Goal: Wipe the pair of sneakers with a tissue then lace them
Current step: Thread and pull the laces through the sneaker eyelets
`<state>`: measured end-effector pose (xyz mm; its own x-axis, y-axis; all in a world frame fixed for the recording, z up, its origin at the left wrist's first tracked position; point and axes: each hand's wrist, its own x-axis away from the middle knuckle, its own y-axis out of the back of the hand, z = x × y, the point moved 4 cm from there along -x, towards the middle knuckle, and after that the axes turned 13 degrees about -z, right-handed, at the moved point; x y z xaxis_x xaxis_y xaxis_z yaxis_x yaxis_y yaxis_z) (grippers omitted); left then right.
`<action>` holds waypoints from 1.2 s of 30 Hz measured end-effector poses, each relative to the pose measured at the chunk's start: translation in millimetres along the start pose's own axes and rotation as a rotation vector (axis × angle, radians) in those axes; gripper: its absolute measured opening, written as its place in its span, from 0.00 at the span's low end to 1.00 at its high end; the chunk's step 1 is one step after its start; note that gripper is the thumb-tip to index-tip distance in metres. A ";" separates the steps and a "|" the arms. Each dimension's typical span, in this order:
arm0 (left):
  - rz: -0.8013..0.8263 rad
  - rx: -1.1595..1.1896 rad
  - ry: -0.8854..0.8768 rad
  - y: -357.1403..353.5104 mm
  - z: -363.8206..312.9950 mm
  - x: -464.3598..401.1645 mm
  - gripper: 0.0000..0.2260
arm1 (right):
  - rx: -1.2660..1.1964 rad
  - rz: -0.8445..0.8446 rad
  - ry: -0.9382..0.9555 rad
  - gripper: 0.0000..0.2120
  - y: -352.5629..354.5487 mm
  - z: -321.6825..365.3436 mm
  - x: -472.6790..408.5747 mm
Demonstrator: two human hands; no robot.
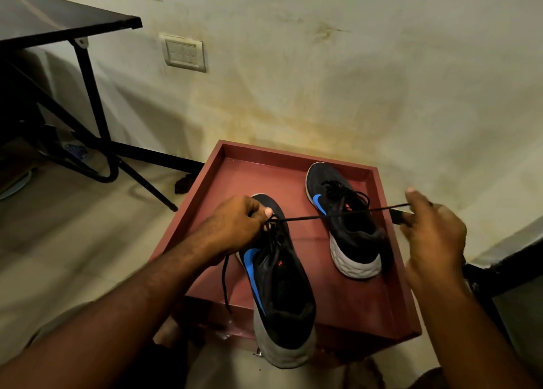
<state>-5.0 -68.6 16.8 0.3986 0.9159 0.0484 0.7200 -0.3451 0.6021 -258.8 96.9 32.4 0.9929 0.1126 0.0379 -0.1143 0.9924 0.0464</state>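
Observation:
Two black sneakers with blue side marks and pale soles stand in a shallow red tray (393,294). The near sneaker (282,297) overhangs the tray's front edge. My left hand (235,227) grips its lacing near the toe end. A black lace (338,214) runs taut from there to the right. My right hand (432,227) pinches the lace's end. Another lace end hangs loose down the near sneaker's left side. The far sneaker (343,221) sits at the tray's right, its laces in place. No tissue is in view.
A dark folding table (58,21) with black metal legs stands at the left. A stained wall with a socket plate (183,53) runs behind the tray. A small dark object (183,183) lies on the floor left of the tray. A dark ledge (505,259) is at the right.

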 end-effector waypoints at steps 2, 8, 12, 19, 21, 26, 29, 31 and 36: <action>0.002 -0.004 -0.032 -0.4 -1.8 -1.2 0.18 | 0.426 -0.101 0.656 0.17 4.0 12.1 -0.1; 0.093 0.120 -0.105 -4.9 -12.0 5.4 0.14 | 0.431 0.964 0.872 0.07 -50.7 -18.3 93.9; 0.045 -0.045 -0.265 8.5 -11.5 2.6 0.08 | 0.406 0.907 0.845 0.11 -52.7 -16.2 76.4; 0.315 0.081 -0.106 33.7 14.0 0.8 0.17 | 0.049 0.992 0.097 0.22 -34.3 -15.0 48.2; 0.336 0.419 0.055 23.9 8.7 4.5 0.18 | -0.197 0.913 -0.152 0.25 -42.3 -13.6 57.1; 0.316 0.968 0.265 -9.3 -13.1 17.2 0.12 | -0.330 0.860 -0.357 0.14 -66.9 -24.2 82.2; 0.243 0.931 0.162 -13.4 -17.0 18.8 0.13 | -0.269 0.906 -0.287 0.10 -72.1 -30.9 93.3; 0.142 0.815 0.045 -8.8 -16.1 17.1 0.12 | -0.175 0.863 -0.169 0.10 -69.9 -33.7 91.9; -0.002 0.659 -0.047 -3.5 -15.1 15.3 0.28 | -0.099 0.752 -0.126 0.11 -66.1 -34.9 84.3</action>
<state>-10.0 -50.3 27.4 0.4108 0.9117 0.0039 0.9117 -0.4107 -0.0120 -166.4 42.6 -2.3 0.6371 0.7584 0.1373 -0.7482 0.6514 -0.1262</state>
